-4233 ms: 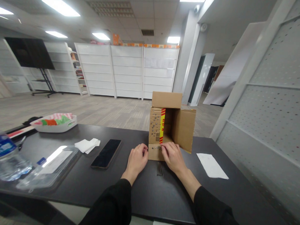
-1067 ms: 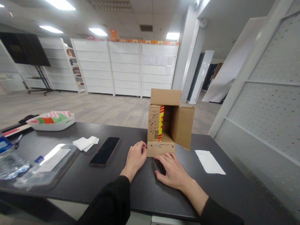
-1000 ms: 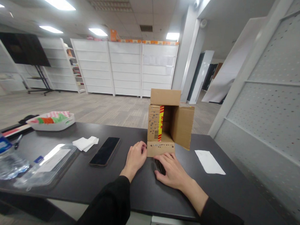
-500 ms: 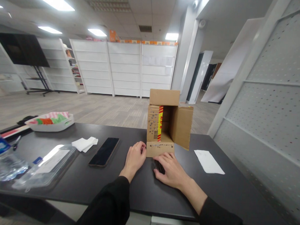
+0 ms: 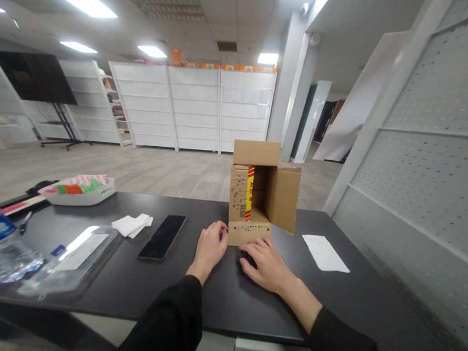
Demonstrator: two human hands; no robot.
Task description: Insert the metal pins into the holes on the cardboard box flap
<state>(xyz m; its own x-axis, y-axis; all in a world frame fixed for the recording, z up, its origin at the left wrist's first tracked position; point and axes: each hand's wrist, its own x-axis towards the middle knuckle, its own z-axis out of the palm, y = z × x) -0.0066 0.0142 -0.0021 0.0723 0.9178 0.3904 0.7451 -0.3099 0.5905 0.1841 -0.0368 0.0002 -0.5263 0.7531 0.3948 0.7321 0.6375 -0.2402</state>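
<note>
An open cardboard box (image 5: 285,198) stands on the dark table in front of me, its flaps spread. Small grey round bits dot its left flap and lie along the lower flap (image 5: 250,239), which also has a row of dark holes. My left hand (image 5: 211,247) rests curled at that lower flap's left edge; its fingertips are partly hidden, and I cannot make out what they hold. Just in front of the same flap, my right hand (image 5: 267,265) curves over a small dark thing (image 5: 248,259), mostly covered by the fingers and too unclear to name.
A phone (image 5: 162,237), folded tissues (image 5: 132,225), a clear plastic case (image 5: 75,259) and a water bottle (image 5: 6,246) lie left. Behind them is a white basket (image 5: 81,198). White paper (image 5: 325,253) lies right, near a perforated panel (image 5: 425,147).
Both hands keep nearly the same place. My right fingers have shifted slightly, and less of the dark thing beneath them shows. The box has not visibly moved.
</note>
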